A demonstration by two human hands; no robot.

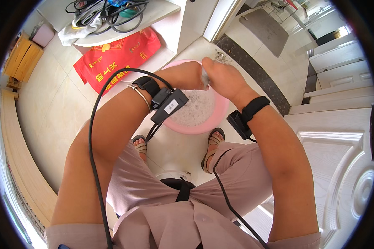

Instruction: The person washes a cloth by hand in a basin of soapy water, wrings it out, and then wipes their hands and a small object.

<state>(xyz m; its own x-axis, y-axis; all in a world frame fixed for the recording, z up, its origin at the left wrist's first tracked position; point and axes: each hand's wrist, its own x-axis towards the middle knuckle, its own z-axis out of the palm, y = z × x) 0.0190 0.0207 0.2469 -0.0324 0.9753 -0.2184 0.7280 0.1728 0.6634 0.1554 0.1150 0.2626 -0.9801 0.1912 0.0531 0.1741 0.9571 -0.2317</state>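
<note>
Over a pink plastic basin [222, 109], my left hand [187, 75] and my right hand [222, 77] meet knuckle to knuckle. Both fists are closed around a small wet grey cloth [205, 77], of which only a bunched piece shows between them. Foamy, greyish soapy water [193, 109] fills the lower part of the basin. The basin stands on the tiled floor in front of my sandalled feet. Each wrist carries a black strap with a small device [170, 105], and black cables run from these along my arms.
Left of the basin, a red printed bag [118, 59] lies under a white shelf [162, 14] piled with black cables [124, 15]. A white panelled door [330, 149] stands close on the right. Beyond a dark threshold strip [255, 71] lies a grey mat [265, 31].
</note>
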